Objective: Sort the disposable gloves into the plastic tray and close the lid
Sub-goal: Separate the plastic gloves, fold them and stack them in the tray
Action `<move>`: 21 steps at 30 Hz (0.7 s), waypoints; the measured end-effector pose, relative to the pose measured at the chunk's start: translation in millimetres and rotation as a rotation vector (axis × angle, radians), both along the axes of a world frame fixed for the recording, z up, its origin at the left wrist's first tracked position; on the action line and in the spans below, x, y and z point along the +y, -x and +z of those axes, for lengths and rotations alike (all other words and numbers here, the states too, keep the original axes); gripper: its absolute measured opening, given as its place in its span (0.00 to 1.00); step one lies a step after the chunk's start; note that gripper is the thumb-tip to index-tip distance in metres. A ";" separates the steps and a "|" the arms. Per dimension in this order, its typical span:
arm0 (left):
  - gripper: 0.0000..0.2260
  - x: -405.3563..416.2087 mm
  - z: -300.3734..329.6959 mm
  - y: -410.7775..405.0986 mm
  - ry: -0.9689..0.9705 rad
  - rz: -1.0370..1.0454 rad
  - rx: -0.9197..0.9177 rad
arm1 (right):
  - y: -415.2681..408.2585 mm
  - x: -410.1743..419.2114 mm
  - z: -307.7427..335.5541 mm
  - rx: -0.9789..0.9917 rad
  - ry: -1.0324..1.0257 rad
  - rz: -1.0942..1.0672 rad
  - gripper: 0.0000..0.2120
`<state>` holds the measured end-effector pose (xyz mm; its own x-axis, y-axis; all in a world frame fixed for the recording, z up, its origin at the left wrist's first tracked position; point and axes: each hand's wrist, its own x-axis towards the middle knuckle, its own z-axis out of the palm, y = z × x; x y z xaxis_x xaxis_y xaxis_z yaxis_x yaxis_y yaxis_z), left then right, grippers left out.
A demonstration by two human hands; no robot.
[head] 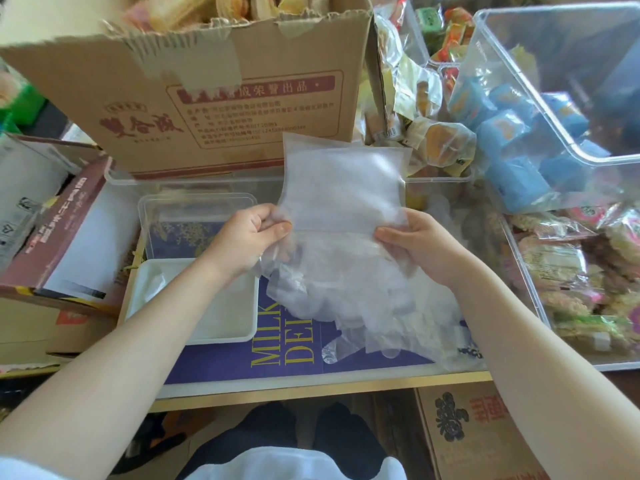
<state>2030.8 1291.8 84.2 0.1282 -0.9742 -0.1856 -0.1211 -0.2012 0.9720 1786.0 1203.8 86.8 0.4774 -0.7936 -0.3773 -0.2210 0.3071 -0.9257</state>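
Both hands pinch one disposable glove (pixel 341 188) taut above the pile

Left hand (pixel 247 237) and right hand (pixel 414 247) grip its lower corners; keep it flat, then lower it left of the grip into the white plastic tray (pixel 194 303)

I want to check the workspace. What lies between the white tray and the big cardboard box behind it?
In the head view, a clear plastic lid lies between the white tray and the cardboard box.
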 end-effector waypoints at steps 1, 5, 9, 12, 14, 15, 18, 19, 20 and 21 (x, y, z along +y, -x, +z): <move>0.06 -0.3 2.0 0.3 -0.007 0.022 0.018 | 0.2 -1.7 -0.8 -0.016 -0.023 -0.014 0.06; 0.06 1.6 -3.8 -1.0 -0.108 0.177 0.170 | 3.5 -3.8 -10.8 -0.028 -0.111 -0.089 0.08; 0.13 18.2 -34.0 12.4 -0.458 0.167 0.539 | 11.5 4.5 -39.7 0.117 -0.138 -0.142 0.02; 0.11 33.8 -69.7 29.6 -0.629 0.152 0.552 | 15.9 14.5 -69.2 0.345 -0.143 -0.204 0.03; 0.06 40.5 -88.1 41.1 -0.677 0.196 0.550 | 17.5 20.2 -85.6 0.475 -0.148 -0.181 0.03; 0.03 43.2 -95.1 46.1 -0.708 0.218 0.514 | 18.4 22.5 -92.4 0.548 -0.140 -0.146 0.03; 0.05 51.1 -104.9 56.0 -0.827 0.132 0.186 | 21.6 30.4 -107.6 0.641 -0.082 -0.047 0.02; 0.08 52.5 -106.3 55.0 -0.835 0.043 -0.025 | 23.9 32.6 -109.9 0.605 -0.082 -0.043 0.02; 0.11 52.7 -107.1 52.1 -0.807 -0.027 -0.261 | 26.3 34.4 -109.6 0.540 -0.088 -0.045 0.01; 0.13 52.2 -106.7 49.1 -0.734 -0.027 -0.467 | 28.9 36.1 -106.9 0.460 -0.094 -0.040 0.02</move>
